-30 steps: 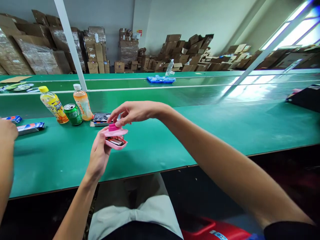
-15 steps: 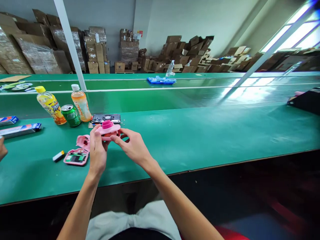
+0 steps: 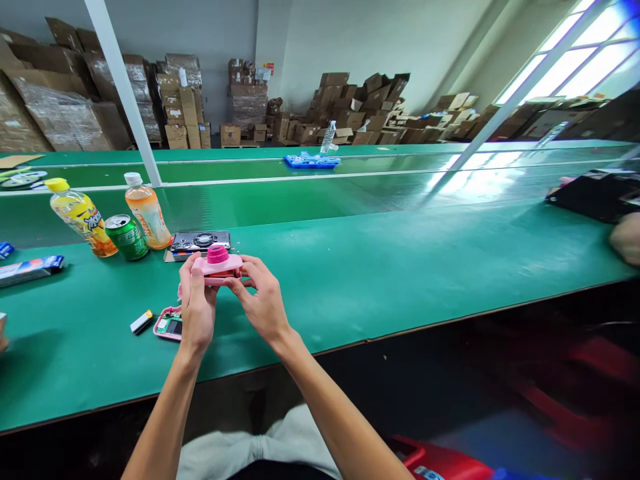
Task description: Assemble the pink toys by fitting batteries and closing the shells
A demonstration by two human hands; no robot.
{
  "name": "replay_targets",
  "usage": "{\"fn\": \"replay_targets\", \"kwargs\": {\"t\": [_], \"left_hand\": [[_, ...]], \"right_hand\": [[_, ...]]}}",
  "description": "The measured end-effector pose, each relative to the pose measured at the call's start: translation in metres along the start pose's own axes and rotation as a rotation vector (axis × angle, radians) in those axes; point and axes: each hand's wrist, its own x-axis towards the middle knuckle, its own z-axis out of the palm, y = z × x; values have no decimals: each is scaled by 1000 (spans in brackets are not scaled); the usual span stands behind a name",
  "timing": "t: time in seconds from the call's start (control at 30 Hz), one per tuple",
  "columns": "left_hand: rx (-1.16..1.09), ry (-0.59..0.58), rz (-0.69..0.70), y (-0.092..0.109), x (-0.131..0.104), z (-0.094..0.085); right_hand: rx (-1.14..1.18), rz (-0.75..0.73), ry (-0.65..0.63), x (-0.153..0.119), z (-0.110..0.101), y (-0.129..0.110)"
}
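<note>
A pink camera-shaped case (image 3: 218, 261) with a darker pink round knob is held above the green table. Its front and back shells stand a little apart, with red parts showing between them. My left hand (image 3: 199, 313) grips its left side, thumb toward me. On the right side, the fingers of my right hand (image 3: 260, 300) pinch the lower edge. Partly hidden behind my left hand lies an opened pink case with a green circuit board (image 3: 169, 325). Beside it is a small white and yellow battery (image 3: 142, 322).
A yellow-capped bottle (image 3: 83, 217), a green can (image 3: 127, 237) and an orange drink bottle (image 3: 149, 211) stand at the left, near a phone (image 3: 201, 241). Another person's hand (image 3: 627, 239) is at the right edge by a black object (image 3: 595, 195). A blue tray (image 3: 312, 161) sits farther back.
The view has turned right, so table items appear shifted left, while the opened case is now more hidden by my left hand. A person's hand has come into view at right. Both my hands still hold the pink case.
</note>
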Motion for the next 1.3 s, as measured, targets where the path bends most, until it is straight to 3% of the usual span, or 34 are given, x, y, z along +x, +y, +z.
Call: {"fn": "replay_targets", "kwargs": {"t": [0.2,0.4,0.5,0.57,0.73,0.9,1.03,1.1,1.2,1.3], "left_hand": [[-184,59,-86,2,-5,12],[-381,42,-147,5,-6,11],[-369,15,-173,2,-10,6],[-338,-13,-185,-1,-13,4],[-109,-139,-185,-6,-16,-4],[215,-171,-168,-7,-24,-7],[367,-212,-156,0,-66,-2],[379,-126,-131,1,-93,-3],[431,93,36,-1,-122,-27],[676,230,79,-3,-122,-88]], "right_hand": [[-37,-102,-22,-4,-8,8],[-12,-107,-119,-17,-31,19],[130,-20,5,-16,-38,17],[226,78,65,-12,-36,12],[300,307,-97,-5,-31,2],[184,342,-196,-15,-45,0],[127,451,-286,-31,-60,-10],[107,493,-361,-38,-71,-13],[1,439,-444,-31,-95,-2],[-208,279,-411,13,-110,34]]}}
